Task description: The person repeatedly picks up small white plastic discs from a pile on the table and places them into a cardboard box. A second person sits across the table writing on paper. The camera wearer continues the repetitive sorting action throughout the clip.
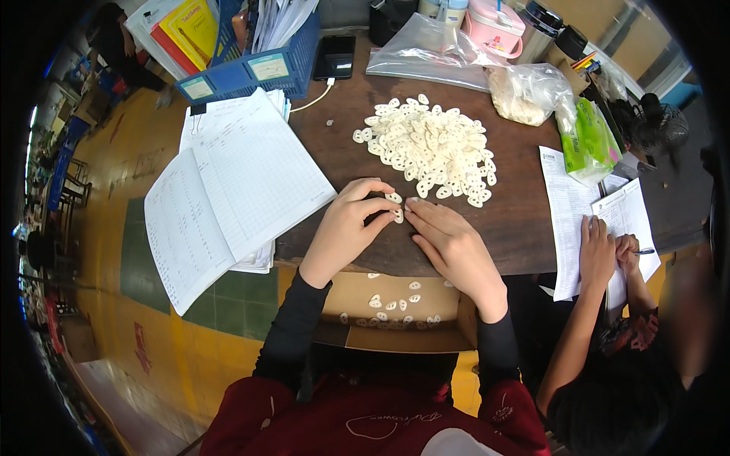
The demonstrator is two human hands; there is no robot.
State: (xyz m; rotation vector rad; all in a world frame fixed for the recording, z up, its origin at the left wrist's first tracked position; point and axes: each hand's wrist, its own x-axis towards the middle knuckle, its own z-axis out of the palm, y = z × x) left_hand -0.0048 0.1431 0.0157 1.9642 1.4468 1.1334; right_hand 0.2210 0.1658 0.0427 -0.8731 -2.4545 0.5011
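Observation:
A heap of small cream flat pieces with holes (433,144) lies on the dark wooden table (517,235). Just in front of the heap, my left hand (348,224) bends its fingers around two such pieces. One, a cream piece with holes (398,216), sits at the tips of my thumb and index finger; the other touches the fingers just beyond. Facing it, my right hand (454,247) rests with fingers stretched out, its fingertips beside those pieces. Below the table edge an open cardboard box (357,292) holds several more of the pieces.
An open notebook (239,186) lies to the left, near a blue file basket (281,72) and a phone (334,58). Plastic bags (528,95) and a green packet (589,144) stand at the far right. Another person's hands (598,251) rest on papers at right.

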